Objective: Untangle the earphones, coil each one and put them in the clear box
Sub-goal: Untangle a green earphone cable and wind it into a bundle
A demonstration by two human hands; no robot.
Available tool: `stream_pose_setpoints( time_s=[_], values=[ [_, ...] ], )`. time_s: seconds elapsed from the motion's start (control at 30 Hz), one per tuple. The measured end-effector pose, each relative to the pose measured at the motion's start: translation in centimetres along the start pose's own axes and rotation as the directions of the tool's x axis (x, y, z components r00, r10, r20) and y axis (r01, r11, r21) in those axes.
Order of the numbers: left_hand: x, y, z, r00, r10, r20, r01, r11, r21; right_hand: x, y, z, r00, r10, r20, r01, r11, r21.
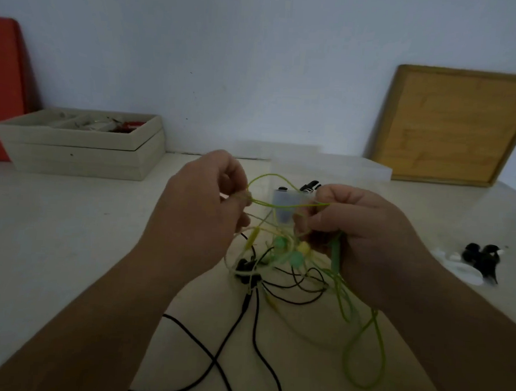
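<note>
Left hand [201, 210] and right hand [365, 241] pinched green earphones [335, 254], tangled with black earphones [243, 265]. Nothing was coiled yet.

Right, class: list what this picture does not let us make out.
Head view: part of the knot, hidden behind the right hand and left hand.
Head view: the black cable, cut off by the bottom edge.
Head view: what the beige tray holds, too small, dim.
</note>
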State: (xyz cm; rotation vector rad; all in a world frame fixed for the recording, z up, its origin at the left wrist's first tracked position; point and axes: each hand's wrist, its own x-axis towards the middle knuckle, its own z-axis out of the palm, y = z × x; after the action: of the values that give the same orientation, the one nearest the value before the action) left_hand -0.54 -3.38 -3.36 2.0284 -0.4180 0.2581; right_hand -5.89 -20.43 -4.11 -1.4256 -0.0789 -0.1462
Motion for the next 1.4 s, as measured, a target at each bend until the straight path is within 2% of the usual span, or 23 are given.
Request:
stream_pose_setpoints(
  time_s=[0.03, 0.1, 0.17, 0.2, 0.23, 0.27, 0.33, 0.37, 0.4, 0.5, 0.63, 0.8, 0.97, 1.07, 1.17, 1.3, 1.4],
  values=[
    [0.0, 0.2, 0.1, 0.996, -0.090, 0.027, 0.094, 0.979, -0.182, -0.1, -0.1, 0.1, 0.999, 0.014, 0.034, -0.013, 0.999, -0.041],
    [0.1, 0.6, -0.1, 0.955, -0.254, 0.152, 0.296, 0.822, -0.487, -0.2, 0.1, 0.1, 0.999, 0.012, 0.045, -0.003, 0.983, -0.184],
    [0.3, 0.7, -0.2, 0.920, -0.302, 0.250, 0.392, 0.683, -0.617, 0.0, 0.3, -0.1, 0.999, -0.041, 0.026, 0.047, 0.937, -0.346],
    [0.4, 0.6, -0.3, 0.915, -0.307, 0.263, 0.404, 0.657, -0.637, 0.0, 0.3, -0.1, 0.997, -0.071, 0.027, 0.076, 0.916, -0.394],
    [0.5, 0.4, -0.3, 0.918, -0.304, 0.255, 0.396, 0.670, -0.628, 0.0, 0.4, -0.2, 0.995, -0.093, 0.030, 0.097, 0.911, -0.400],
    [0.4, 0.1, -0.3, 0.933, -0.282, 0.223, 0.359, 0.744, -0.563, 0.0, 0.4, -0.3, 0.994, -0.107, 0.034, 0.112, 0.922, -0.371],
    [0.1, -0.2, -0.4, 0.974, -0.154, 0.168, 0.198, 0.936, -0.290, -0.1, 0.3, -0.3, 0.992, -0.121, 0.046, 0.130, 0.950, -0.284],
    [0.0, -0.1, -0.4, 0.979, -0.073, 0.188, 0.112, 0.973, -0.203, -0.2, 0.3, -0.2, 0.990, -0.136, 0.049, 0.144, 0.957, -0.254],
    [-0.2, 0.1, -0.4, 0.971, -0.025, 0.239, 0.071, 0.980, -0.186, -0.3, 0.2, -0.3, 0.987, -0.154, 0.045, 0.161, 0.959, -0.234],
    [-0.7, 0.7, -0.5, 0.923, -0.015, 0.385, 0.119, 0.961, -0.249, -0.2, 0.0, -0.4, 0.976, -0.215, -0.035, 0.202, 0.954, -0.220],
    [-0.7, 0.3, -0.1, 0.911, -0.005, 0.413, 0.107, 0.969, -0.224, 0.0, -0.4, -0.4, 0.964, -0.253, -0.082, 0.234, 0.953, -0.191],
    [-0.6, -0.2, 0.5, 0.934, 0.066, 0.351, -0.003, 0.984, -0.178, 0.1, -0.2, -0.3, 0.971, -0.235, -0.031, 0.232, 0.969, -0.089],
    [-0.7, 0.2, 0.6, 0.948, 0.103, 0.301, -0.077, 0.992, -0.098, -0.1, -0.1, -0.4, 0.957, -0.274, -0.093, 0.235, 0.924, -0.303],
    [-0.8, 0.2, 0.6, 0.960, 0.126, 0.252, -0.142, 0.989, 0.046, -0.2, 0.2, -0.2, 0.959, -0.273, -0.077, 0.230, 0.907, -0.352],
    [-0.9, 0.4, 0.5, 0.955, 0.152, 0.253, -0.180, 0.979, 0.091, -0.2, 0.4, -0.2, 0.957, -0.278, -0.083, 0.226, 0.893, -0.390],
    [-1.0, 0.8, 0.3, 0.951, 0.061, 0.302, -0.033, 0.995, -0.097, -0.3, -0.3, 0.0, 0.947, -0.294, -0.128, 0.219, 0.885, -0.411],
    [-1.0, 0.7, 0.5, 0.949, -0.015, 0.314, 0.072, 0.983, -0.171, -0.5, -0.5, 0.2, 0.948, -0.289, -0.134, 0.214, 0.889, -0.404]
  ],
)
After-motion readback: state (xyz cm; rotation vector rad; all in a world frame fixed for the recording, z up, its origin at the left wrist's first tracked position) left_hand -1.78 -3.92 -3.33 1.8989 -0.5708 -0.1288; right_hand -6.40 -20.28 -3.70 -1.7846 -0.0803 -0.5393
